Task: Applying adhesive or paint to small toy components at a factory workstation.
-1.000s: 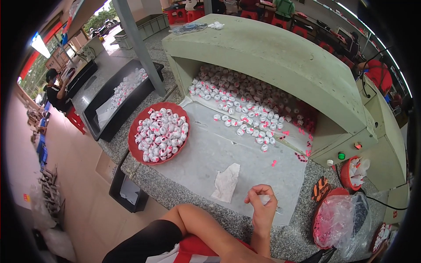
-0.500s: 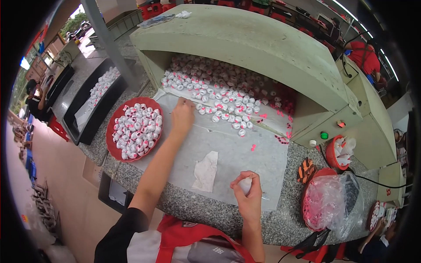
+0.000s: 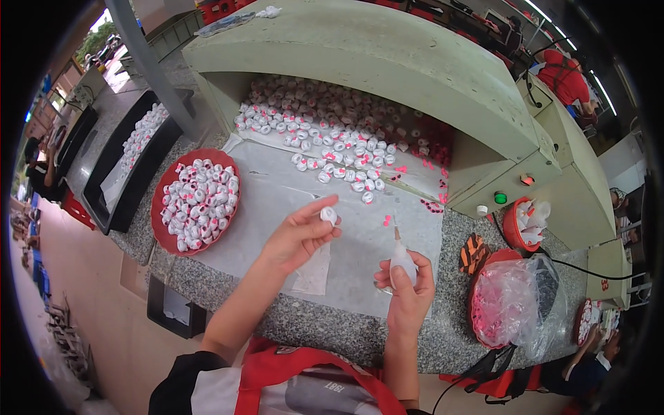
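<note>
White ball (image 3: 328,216) and squeeze bottle (image 3: 402,265), held apart before the green hood (image 3: 373,52)
Before the hood's left end sits a red bowl (image 3: 158,221); nearer the hood's middle, the left hand (image 3: 296,241) pinches the ball, where a light, steady fingertip grip should serve best; farther right before the hood, the right hand (image 3: 409,292) wraps its fingers round the bottle, nozzle up, probably wanting only a gentle squeeze.

One head-worn fisheye faces the worktop (image 3: 325,326) below.
</note>
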A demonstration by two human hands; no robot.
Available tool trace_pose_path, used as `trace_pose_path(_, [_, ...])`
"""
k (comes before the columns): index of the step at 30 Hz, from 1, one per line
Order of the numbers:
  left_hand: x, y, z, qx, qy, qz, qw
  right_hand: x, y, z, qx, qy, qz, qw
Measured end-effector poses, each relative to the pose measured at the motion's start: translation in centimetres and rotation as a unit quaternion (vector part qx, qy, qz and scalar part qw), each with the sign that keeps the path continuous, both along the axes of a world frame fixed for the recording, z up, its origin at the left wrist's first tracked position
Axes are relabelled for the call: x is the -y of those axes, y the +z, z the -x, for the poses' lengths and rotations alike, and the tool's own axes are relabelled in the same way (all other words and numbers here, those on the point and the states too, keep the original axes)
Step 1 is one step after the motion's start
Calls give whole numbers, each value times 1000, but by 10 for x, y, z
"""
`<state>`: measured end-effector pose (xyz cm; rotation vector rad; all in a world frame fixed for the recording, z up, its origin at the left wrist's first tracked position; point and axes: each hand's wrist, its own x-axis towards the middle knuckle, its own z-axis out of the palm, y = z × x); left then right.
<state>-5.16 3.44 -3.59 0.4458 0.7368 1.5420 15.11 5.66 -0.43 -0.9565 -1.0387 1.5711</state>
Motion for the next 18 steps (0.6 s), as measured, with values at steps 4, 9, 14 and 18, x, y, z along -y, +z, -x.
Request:
trace_pose_path(4, [6, 18, -30, 113, -40, 45, 992, 3, 6, -5, -4, -29, -15, 999])
trace_pose_path(9, [16, 26, -42, 56, -45, 37, 997, 8, 6, -19, -4, -54, -53, 997])
trace_pose_path(14, [23, 26, -52, 3, -22, -19, 1000, 22, 26, -10, 35, -87, -88, 992])
trace_pose_path(18, [23, 34, -60, 9, 28, -57, 998, 27, 28, -13, 89, -124, -178, 972])
